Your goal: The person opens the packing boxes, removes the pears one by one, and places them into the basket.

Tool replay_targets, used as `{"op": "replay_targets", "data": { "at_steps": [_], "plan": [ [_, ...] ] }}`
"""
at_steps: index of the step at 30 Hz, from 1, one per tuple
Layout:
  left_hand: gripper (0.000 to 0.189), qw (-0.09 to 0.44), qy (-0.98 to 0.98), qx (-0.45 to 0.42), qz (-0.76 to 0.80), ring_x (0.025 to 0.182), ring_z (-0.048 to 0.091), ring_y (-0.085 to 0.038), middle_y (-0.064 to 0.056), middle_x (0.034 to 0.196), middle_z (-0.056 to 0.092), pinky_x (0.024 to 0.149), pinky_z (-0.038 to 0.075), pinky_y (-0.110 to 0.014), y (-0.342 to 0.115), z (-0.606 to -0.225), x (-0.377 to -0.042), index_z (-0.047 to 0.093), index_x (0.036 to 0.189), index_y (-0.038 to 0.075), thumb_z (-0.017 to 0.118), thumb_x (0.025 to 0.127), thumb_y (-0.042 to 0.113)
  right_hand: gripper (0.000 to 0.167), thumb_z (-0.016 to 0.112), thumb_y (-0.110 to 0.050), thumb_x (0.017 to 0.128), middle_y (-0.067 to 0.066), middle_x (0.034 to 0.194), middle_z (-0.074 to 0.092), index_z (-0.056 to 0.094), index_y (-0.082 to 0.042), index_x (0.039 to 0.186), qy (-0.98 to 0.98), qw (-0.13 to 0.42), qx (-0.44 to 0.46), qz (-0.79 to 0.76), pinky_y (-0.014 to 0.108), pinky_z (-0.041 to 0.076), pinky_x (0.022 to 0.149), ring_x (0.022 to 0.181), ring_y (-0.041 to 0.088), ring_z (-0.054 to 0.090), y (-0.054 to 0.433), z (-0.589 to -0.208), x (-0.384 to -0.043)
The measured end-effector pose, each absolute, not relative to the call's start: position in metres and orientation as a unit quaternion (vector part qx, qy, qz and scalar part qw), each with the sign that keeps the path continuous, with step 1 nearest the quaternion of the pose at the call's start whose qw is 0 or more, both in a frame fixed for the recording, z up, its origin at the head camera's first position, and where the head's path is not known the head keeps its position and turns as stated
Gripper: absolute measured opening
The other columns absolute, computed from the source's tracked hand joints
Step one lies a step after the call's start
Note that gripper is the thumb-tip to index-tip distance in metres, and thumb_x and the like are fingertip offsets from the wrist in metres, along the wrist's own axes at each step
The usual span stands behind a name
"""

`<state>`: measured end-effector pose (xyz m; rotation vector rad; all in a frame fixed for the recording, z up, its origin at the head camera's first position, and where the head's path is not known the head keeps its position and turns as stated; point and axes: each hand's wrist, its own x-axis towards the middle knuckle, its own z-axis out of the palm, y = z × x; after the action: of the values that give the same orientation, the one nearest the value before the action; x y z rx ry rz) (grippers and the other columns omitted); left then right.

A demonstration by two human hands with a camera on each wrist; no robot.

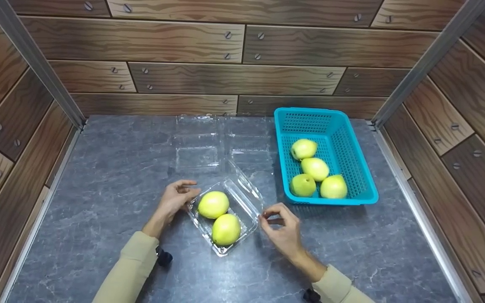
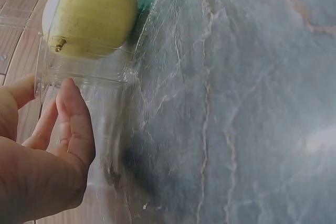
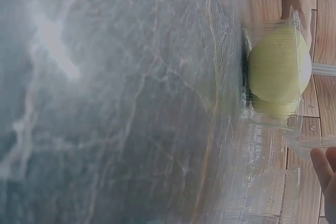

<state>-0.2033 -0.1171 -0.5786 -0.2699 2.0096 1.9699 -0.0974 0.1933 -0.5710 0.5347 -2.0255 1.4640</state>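
A clear plastic clamshell container (image 1: 247,219) sits on the table with two yellow-green pears (image 1: 213,205) side by side in it. Its clear lid (image 1: 249,187) stands raised on the upper right side. At the left corner my left hand (image 1: 175,198) holds the rim, thumb above it and fingers against the outer wall in the left wrist view. My right hand (image 1: 283,229) pinches the lid's near corner between thumb and fingertips. In the right wrist view only a few fingertips (image 3: 321,166) show beside the lid, while a pear (image 3: 278,66) appears through the container wall.
Right of the container stands a turquoise basket (image 1: 362,181) with several pears (image 1: 315,169) inside. Behind it lie more clear plastic containers (image 1: 197,156), hard to make out against the grey table (image 1: 112,168). Wood-patterned walls (image 1: 175,42) enclose the back and sides.
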Motion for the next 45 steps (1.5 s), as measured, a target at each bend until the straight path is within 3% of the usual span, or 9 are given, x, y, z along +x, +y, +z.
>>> {"op": "replay_targets", "data": {
  "at_steps": [9,16,23,29,36,45],
  "plan": [
    [0.053,0.188,0.699,-0.06,0.687,0.059,0.058,-0.005,0.001,0.092,0.073,0.046,0.052,-0.018,-0.123,-0.577,-0.205,0.061,0.138,-0.006,0.081,0.091,0.006,0.025,0.078,0.017,0.077,0.017,0.084,0.067,0.069,-0.001,0.092,-0.755,0.293,0.191,0.555,0.023,0.067,0.062,0.078,0.012,0.072,0.19,-0.57,-0.099],
    [0.05,0.206,0.715,-0.06,0.666,0.063,0.056,-0.006,0.0,0.094,0.069,0.049,0.053,-0.017,-0.126,-0.576,-0.203,0.067,0.135,-0.001,0.084,0.089,0.01,0.016,0.08,0.006,0.083,0.019,0.083,0.068,0.069,-0.001,0.09,-0.755,0.288,0.163,0.567,0.022,0.067,0.06,0.079,0.007,0.072,0.19,-0.57,-0.105],
    [0.051,0.215,0.718,-0.046,0.661,0.066,0.059,-0.006,0.001,0.094,0.071,0.053,0.055,-0.016,-0.131,-0.577,-0.198,0.066,0.135,-0.002,0.083,0.089,0.01,0.023,0.078,0.02,0.075,0.019,0.079,0.068,0.066,0.005,0.087,-0.764,0.295,0.141,0.556,0.021,0.065,0.059,0.076,0.006,0.071,0.187,-0.566,-0.112],
    [0.051,0.232,0.714,-0.045,0.659,0.066,0.06,-0.005,0.003,0.091,0.071,0.055,0.056,-0.016,-0.135,-0.576,-0.192,0.065,0.137,-0.001,0.082,0.09,0.01,0.023,0.076,0.024,0.074,0.021,0.079,0.069,0.064,0.009,0.088,-0.763,0.289,0.135,0.563,0.022,0.064,0.055,0.073,0.011,0.071,0.181,-0.542,-0.11],
    [0.05,0.252,0.705,-0.039,0.661,0.069,0.063,-0.006,0.004,0.091,0.072,0.057,0.058,-0.017,-0.138,-0.576,-0.182,0.064,0.138,0.0,0.08,0.092,0.011,0.021,0.08,0.013,0.081,0.016,0.084,0.071,0.068,-0.001,0.093,-0.763,0.265,0.116,0.578,0.017,0.062,0.056,0.078,0.004,0.069,0.19,-0.565,-0.126],
    [0.048,0.266,0.691,-0.048,0.671,0.071,0.064,-0.008,0.002,0.093,0.073,0.058,0.06,-0.018,-0.142,-0.58,-0.17,0.064,0.137,0.0,0.079,0.093,0.009,0.021,0.079,0.013,0.082,0.02,0.087,0.071,0.068,0.003,0.097,-0.761,0.242,0.085,0.596,0.013,0.059,0.056,0.079,0.003,0.067,0.187,-0.563,-0.136]
  ]
}}
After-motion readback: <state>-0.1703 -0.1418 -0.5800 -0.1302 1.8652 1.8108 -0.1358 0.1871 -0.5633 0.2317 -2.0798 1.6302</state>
